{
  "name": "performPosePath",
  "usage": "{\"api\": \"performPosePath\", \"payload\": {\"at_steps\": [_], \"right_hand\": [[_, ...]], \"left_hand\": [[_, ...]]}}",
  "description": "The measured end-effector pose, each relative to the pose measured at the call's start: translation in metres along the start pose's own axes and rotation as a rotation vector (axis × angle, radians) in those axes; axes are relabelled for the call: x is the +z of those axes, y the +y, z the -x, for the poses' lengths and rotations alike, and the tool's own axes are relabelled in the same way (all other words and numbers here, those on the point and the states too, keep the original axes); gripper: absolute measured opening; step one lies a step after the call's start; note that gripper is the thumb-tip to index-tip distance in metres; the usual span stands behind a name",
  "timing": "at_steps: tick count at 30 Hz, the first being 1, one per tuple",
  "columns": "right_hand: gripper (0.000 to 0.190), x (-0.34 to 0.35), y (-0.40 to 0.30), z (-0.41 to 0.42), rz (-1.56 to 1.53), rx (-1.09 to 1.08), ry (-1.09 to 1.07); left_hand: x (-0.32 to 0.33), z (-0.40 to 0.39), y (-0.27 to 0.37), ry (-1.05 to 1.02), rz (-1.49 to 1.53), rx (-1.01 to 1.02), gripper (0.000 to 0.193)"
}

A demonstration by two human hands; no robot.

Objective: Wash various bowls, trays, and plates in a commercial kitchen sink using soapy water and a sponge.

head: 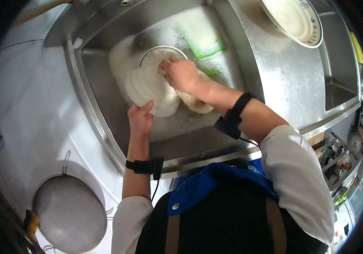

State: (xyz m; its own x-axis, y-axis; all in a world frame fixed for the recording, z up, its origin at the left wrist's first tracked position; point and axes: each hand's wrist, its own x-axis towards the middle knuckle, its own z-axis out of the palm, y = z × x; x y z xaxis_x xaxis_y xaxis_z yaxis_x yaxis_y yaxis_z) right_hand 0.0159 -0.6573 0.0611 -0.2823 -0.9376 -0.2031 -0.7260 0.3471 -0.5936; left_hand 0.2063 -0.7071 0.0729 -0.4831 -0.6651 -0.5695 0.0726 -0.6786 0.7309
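My left hand (141,118) grips the near edge of a white bowl or plate (146,90), blurred, above the soapy water of a stainless steel sink (99,71). Over its right side, my right hand (180,73) is closed on a pale cloth (200,103), which hangs below the wrist towards the near right. Just beyond the dish shows a round, dark-rimmed vessel (164,47), partly hidden. A green-rimmed container (205,56) lies under suds at the back right, and another bit of green shows beside my right wrist.
A large white bowl with a blue patterned rim (316,30) stands on the steel drainboard (283,79) at the right. Beyond it is a second sink basin (337,85). A round mesh strainer (70,214) hangs by the white tiled wall (32,92) at the lower left.
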Motion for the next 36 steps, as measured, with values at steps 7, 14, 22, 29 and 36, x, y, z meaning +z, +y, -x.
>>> {"api": "performPosePath", "payload": {"at_steps": [7,14,22,29,36], "right_hand": [[0.034,0.035,0.063,-0.008,0.178,0.058,-0.266],[0.032,0.071,0.068,0.004,-0.363,0.427,-0.195],[0.040,0.049,0.043,-0.009,-0.525,0.519,-0.016],[0.033,-0.031,0.047,-0.022,-0.437,0.282,0.113],[0.038,-0.037,-0.008,0.016,-0.090,-0.341,0.482]], "left_hand": [[-0.010,0.010,0.010,0.073,0.243,0.036,0.041],[-0.034,-0.007,0.004,0.085,0.544,-0.011,0.041],[-0.018,0.012,0.021,-0.039,0.375,0.116,0.040],[0.019,0.036,0.054,-0.414,-0.631,0.079,0.022],[0.046,0.019,0.040,-0.293,-0.834,-0.020,0.022]]}}
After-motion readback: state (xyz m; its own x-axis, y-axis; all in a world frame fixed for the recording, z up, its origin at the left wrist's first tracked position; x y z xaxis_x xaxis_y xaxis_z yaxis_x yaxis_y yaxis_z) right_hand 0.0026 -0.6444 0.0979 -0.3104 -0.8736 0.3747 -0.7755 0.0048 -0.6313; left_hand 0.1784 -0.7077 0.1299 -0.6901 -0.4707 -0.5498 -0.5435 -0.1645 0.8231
